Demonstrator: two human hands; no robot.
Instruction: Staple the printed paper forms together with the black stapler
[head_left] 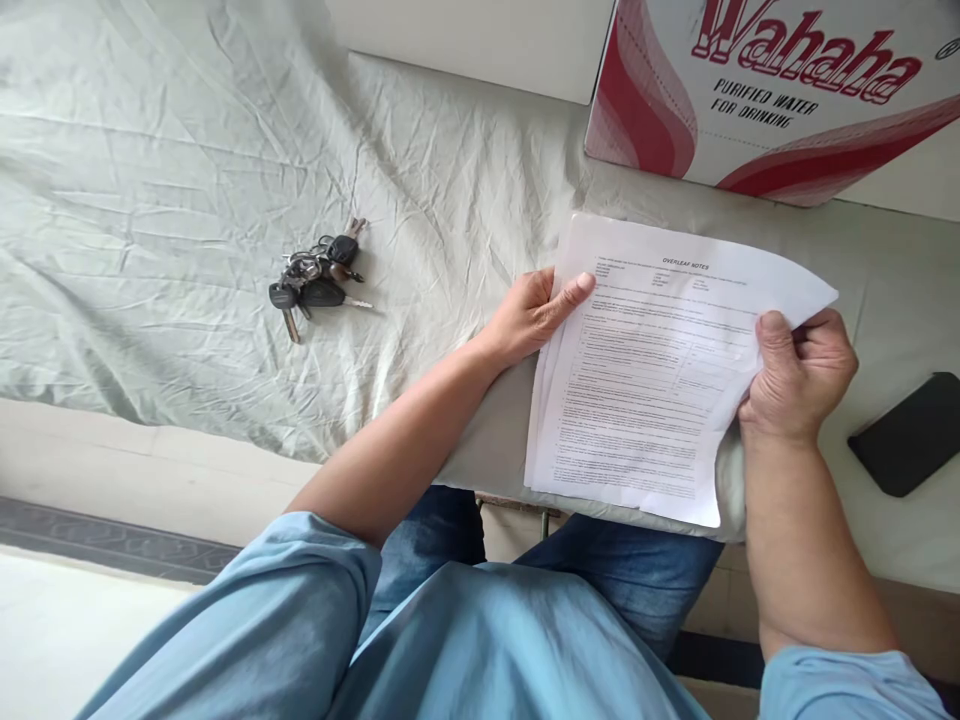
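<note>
A small stack of printed paper sheets (637,400), headed "OVERLEAF NOTES", is held between my two hands over the table's front edge. My left hand (536,315) grips the left margin, its thumb on top and its fingers mostly hidden behind the sheets. At the right edge, my right hand (802,375) is closed on the paper, thumb in front and fingers curled behind. The upper right corner bends where that hand holds it. Along the left side, the edges of several sheets show slightly fanned.
A bunch of keys (319,275) lies on the wrinkled pale cloth (187,180) to the left. A black phone-like object (907,435) rests at the far right. Behind the papers stand a red-and-white Wahaha water carton (750,130) and a plain white box (487,50).
</note>
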